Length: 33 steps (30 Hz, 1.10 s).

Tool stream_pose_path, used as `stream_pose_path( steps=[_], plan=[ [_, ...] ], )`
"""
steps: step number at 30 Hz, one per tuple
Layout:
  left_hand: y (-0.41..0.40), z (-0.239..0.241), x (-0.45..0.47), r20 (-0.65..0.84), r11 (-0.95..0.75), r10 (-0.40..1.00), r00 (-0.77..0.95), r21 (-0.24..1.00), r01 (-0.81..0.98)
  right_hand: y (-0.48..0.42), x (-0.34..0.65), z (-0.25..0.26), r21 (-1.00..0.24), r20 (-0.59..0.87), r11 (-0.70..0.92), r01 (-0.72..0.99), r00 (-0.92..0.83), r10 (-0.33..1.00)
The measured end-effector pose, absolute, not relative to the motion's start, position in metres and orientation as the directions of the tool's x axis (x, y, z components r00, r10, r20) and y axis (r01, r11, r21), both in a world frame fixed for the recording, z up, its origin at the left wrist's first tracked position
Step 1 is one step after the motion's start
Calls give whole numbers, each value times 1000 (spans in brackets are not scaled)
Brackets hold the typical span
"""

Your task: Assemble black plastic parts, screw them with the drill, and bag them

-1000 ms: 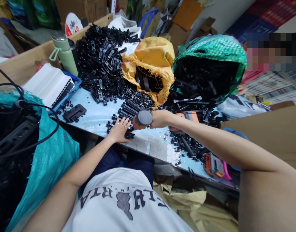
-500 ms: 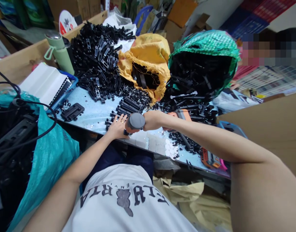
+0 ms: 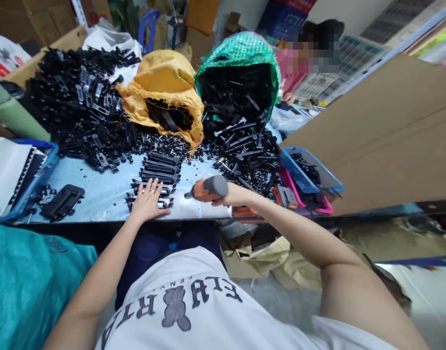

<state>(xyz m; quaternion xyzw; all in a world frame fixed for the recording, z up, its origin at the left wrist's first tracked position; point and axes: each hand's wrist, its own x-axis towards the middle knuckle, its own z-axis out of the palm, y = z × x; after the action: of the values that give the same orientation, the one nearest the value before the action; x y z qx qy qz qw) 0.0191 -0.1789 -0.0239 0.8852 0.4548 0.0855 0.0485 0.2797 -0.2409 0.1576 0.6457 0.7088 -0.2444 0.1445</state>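
My left hand (image 3: 149, 200) lies flat with fingers spread on a row of long black plastic parts (image 3: 155, 176) lined up at the front of the light blue table (image 3: 99, 192). My right hand (image 3: 233, 195) grips an orange and grey electric screwdriver (image 3: 207, 189), tilted so its tip points left toward the nearest black parts. The tip hovers just right of my left hand's fingers.
A big heap of black parts (image 3: 77, 114) fills the back left. A yellow sack (image 3: 164, 95) and a green sack (image 3: 241, 73) lie open behind. Blue and pink baskets (image 3: 306, 177) sit at right, a blue tray with a notebook (image 3: 15, 170) at left. A person sits beyond.
The view has swung to the right. The screwdriver has tipped from upright to pointing left, a little farther from my left hand, which stays flat on the black parts.
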Motion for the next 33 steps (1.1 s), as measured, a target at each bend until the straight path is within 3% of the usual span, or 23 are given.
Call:
stream_pose_path(
  steps=[4,8,11,16,24,29,33],
  plan=[
    [-179,-26,18,112,-588,809,578,124,799,-267,377,167,-484,-366,-385,786,217,905],
    [-179,-26,17,119,-595,803,584,101,797,-278,445,182,-473,-245,-655,589,626,740],
    [-178,-26,17,113,-586,809,577,78,806,-270,465,186,-399,-250,-780,482,761,598],
    [-175,-25,17,79,-581,814,576,66,811,-243,464,175,-390,-328,-792,469,733,596],
    [-172,-34,17,200,-603,796,572,171,779,-262,467,171,-492,-121,-766,414,839,531],
    [-182,-24,25,470,-736,672,572,341,584,-274,463,169,-507,27,-727,463,852,524],
    [-206,30,44,715,-816,565,411,413,405,-277,451,170,-493,200,-679,544,830,521]
  ],
)
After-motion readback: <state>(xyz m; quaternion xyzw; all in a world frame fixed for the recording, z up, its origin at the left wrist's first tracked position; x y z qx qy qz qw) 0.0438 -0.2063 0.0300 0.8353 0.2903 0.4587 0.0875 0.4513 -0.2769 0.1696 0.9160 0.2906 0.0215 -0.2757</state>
